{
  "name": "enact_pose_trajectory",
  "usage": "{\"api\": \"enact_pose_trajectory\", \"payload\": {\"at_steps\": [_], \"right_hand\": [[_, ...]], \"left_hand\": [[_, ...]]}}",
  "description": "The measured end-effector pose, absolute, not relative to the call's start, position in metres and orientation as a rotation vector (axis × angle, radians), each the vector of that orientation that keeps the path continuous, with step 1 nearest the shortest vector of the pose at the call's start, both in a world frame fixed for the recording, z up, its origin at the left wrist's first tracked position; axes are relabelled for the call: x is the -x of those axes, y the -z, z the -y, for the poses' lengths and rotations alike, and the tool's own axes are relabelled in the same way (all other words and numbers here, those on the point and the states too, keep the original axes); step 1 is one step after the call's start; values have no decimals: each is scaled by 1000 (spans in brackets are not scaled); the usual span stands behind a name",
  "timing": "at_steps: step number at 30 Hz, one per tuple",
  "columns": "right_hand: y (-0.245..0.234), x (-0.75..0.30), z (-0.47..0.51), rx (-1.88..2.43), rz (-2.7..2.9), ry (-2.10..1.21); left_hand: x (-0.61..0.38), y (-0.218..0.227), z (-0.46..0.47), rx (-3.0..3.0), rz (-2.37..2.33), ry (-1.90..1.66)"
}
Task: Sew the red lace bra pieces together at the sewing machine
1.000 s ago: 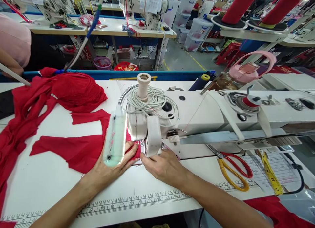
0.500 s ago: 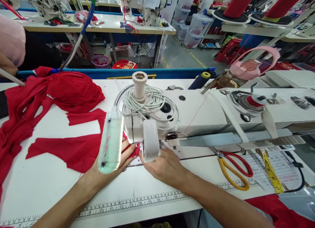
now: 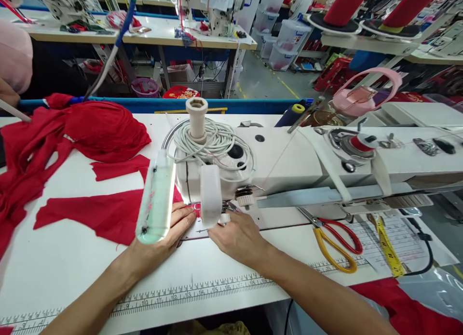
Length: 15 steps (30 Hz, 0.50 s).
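Note:
My left hand (image 3: 177, 226) lies flat with its fingers stretched out, at the edge of the red fabric (image 3: 94, 214) beside the needle area of the sewing machine (image 3: 285, 156). A pale green lamp (image 3: 155, 202) hides part of that hand. A small strip of red cloth shows past its fingertips. My right hand (image 3: 237, 236) is curled closed just right of the needle area, below the machine head. Its fingertips are partly behind a white upright part (image 3: 211, 195), so what they hold, if anything, is hidden.
Scissors (image 3: 333, 243) with red and yellow handles lie right of my hand, near a paper sheet (image 3: 394, 243) and yellow tape measure (image 3: 387, 246). A red fabric bundle (image 3: 104, 127) rests at left. A printed ruler (image 3: 195, 294) runs along the front edge.
The whole view has shifted slightly. Relative to the machine, my right hand has drawn a little to the right and back from the red cloth; more bare plate shows between my hands.

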State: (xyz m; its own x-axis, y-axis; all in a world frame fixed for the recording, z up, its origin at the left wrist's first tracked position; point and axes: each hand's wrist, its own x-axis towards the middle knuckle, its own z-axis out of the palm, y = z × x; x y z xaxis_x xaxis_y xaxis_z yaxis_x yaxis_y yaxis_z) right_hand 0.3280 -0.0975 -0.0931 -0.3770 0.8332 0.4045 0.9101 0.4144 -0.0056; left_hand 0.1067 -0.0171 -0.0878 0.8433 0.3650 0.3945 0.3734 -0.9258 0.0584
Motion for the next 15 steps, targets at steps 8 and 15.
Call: {"api": "enact_pose_trajectory", "payload": {"at_steps": [8, 15], "right_hand": [[93, -326, 100, 1537, 2362, 321], [106, -326, 98, 1669, 2520, 203]], "left_hand": [[-101, 93, 17, 3007, 597, 591], [-99, 99, 14, 2957, 666, 543]]}}
